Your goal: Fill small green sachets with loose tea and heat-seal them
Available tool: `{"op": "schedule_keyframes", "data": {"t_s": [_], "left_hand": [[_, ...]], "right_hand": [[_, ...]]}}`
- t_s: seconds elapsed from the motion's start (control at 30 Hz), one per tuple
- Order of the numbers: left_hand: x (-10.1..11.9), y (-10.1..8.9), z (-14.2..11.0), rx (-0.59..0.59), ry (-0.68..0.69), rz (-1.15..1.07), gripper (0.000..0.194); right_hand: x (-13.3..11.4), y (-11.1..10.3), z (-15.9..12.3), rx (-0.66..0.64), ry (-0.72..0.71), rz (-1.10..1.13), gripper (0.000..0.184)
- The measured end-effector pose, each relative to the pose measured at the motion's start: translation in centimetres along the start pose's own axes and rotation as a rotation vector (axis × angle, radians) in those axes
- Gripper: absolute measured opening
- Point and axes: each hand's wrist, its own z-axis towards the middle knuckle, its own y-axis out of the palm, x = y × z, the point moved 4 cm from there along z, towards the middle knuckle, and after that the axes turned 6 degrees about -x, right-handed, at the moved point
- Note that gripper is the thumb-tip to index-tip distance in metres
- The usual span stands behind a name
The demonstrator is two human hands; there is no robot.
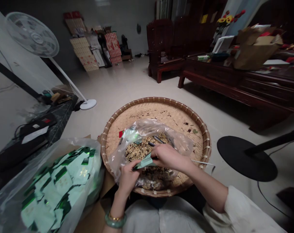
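Note:
A small light-green packet (146, 161) is stretched between my two hands over an open clear plastic bag (117, 161). My left hand (129, 178), a green bangle at its wrist, pinches the packet's left end. At the other end, the closed fingers of my right hand (170, 157) grip the packet. Loose pale and dark dried bits (137, 149) fill the bag. A dark, slim tool end (151, 144) shows beside my right fingers; whether they hold it is hidden. Another slim metal tool (158, 139) lies on the dried bits. Beneath everything is a round woven bamboo tray (139, 110).
To my left stands a large plastic bag (93, 145) full of green packets (64, 181). A white fan (88, 104) stands beyond it. A black round stand base (246, 158) is at right, near a dark wooden table (234, 84). Stacked boxes (85, 51) line the back.

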Motion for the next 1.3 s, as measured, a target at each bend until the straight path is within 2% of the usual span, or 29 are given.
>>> {"op": "schedule_keyframes", "data": {"t_s": [0.23,0.4,0.5,0.6,0.7,0.77,0.87,0.97,1.07,1.2,1.3], "left_hand": [[-0.3,0.2,0.5,0.062,-0.021,-0.112,0.021],[-0.1,-0.3,0.3,0.101,0.009,-0.183,0.019],[-0.4,-0.5,0.2,0.137,0.004,-0.204,0.019],[-0.8,-0.8,0.0,0.184,-0.005,-0.232,0.020],[-0.9,-1.0,-0.3,0.212,0.020,-0.258,0.018],[-0.9,-1.0,-0.4,0.218,0.043,-0.259,0.016],[-0.8,-1.0,-0.4,0.192,0.078,-0.247,0.016],[-0.7,-0.8,-0.3,0.159,0.093,-0.230,0.016],[-0.3,-0.5,-0.2,0.118,0.041,-0.204,0.015],[1.0,0.2,-0.4,-0.014,-0.048,-0.210,0.028],[1.6,0.6,-0.6,-0.091,-0.127,-0.269,0.037]], "right_hand": [[-1.3,-1.8,-0.8,0.151,-0.230,0.136,0.015],[-2.5,-3.0,-1.6,0.319,-0.339,0.318,0.014],[-2.2,-3.3,-2.0,0.418,-0.329,0.475,0.012],[-1.0,-2.9,-2.3,0.495,-0.233,0.595,0.012],[0.2,-1.9,-2.6,0.482,-0.121,0.573,0.012],[0.4,-1.6,-3.0,0.469,-0.112,0.549,0.013],[-0.4,-1.8,-3.7,0.483,-0.198,0.562,0.018],[-1.9,-2.0,-3.8,0.410,-0.328,0.496,0.028],[-2.6,-1.5,-3.0,0.352,-0.376,0.402,0.021],[-1.7,-0.3,-1.5,0.319,-0.247,0.416,0.016],[-0.3,0.7,-0.3,0.292,-0.115,0.550,0.012]]}}
